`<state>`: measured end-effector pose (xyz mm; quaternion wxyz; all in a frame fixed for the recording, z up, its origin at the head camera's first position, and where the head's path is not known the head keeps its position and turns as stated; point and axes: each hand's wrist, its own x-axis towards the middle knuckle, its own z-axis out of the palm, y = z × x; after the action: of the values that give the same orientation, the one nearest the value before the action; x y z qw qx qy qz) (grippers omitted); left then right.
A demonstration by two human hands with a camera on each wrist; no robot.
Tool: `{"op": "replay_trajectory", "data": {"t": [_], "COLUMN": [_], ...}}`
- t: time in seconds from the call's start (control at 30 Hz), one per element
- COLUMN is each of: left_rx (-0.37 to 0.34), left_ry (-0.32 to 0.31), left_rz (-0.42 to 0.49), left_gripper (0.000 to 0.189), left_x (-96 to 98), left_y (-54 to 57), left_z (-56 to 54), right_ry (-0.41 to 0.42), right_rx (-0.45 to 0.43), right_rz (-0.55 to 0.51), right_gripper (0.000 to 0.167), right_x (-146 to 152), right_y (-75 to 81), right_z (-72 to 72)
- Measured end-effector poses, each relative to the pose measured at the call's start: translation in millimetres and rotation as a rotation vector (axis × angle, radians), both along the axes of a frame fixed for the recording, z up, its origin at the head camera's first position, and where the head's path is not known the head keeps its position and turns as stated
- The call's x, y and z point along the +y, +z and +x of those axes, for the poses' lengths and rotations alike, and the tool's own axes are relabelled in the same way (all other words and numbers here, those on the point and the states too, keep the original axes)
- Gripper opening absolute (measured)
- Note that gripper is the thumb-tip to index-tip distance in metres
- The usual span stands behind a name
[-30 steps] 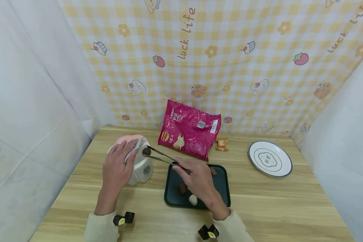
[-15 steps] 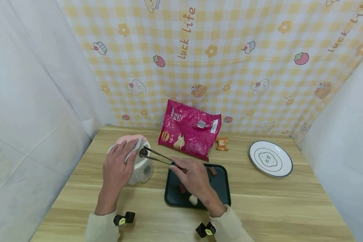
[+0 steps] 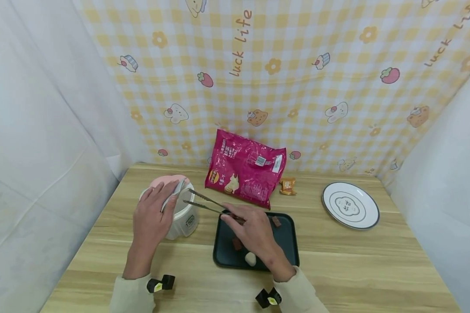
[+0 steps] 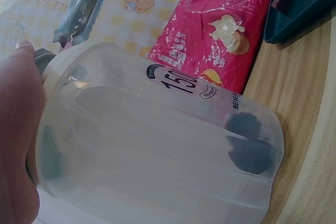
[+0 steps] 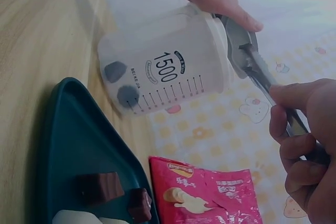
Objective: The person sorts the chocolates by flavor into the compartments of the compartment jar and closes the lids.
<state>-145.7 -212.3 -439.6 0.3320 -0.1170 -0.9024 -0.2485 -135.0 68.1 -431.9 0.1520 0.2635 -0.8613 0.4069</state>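
A clear lidded storage jar point(image 3: 185, 222) marked 1500 stands at the left of the table. My left hand point(image 3: 152, 217) rests over its pink lid point(image 3: 165, 178), fingers laid out flat and the thumb beside the raised flap point(image 5: 239, 43). My right hand point(image 3: 252, 228) grips metal tongs point(image 3: 206, 208), whose spread tips are at the jar's mouth with nothing between them. Through the wall, two dark round lumps point(image 5: 127, 95) show at the jar's bottom.
A dark green tray point(image 3: 227, 257) holds brown chocolate-like blocks point(image 5: 100, 187) and pale pieces point(image 3: 250, 259). Behind it leans a magenta snack bag point(image 3: 246, 167), with an orange wrapped packet point(image 3: 287, 186) beside it. A white plate point(image 3: 370, 208) lies at the right.
My right hand has moved slightly left, bringing the tongs to the jar's mouth. The dark round lump between the tips has been let go. My left hand stays on the lid.
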Motion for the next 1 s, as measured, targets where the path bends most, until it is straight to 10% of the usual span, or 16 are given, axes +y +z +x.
{"op": "replay_trajectory", "data": {"t": [1.0], "left_rx": [0.013], "left_ry": [-0.001], "left_rz": [0.005], "left_gripper": [0.048], "left_x": [1.0], "left_y": [0.5], "left_z": [-1.5], "right_ry": [-0.173], "right_rx": [-0.045], "right_rz": [0.140], "right_gripper": [0.035], "right_x": [81], "right_y": [-28.3], "right_z": [24.7]}}
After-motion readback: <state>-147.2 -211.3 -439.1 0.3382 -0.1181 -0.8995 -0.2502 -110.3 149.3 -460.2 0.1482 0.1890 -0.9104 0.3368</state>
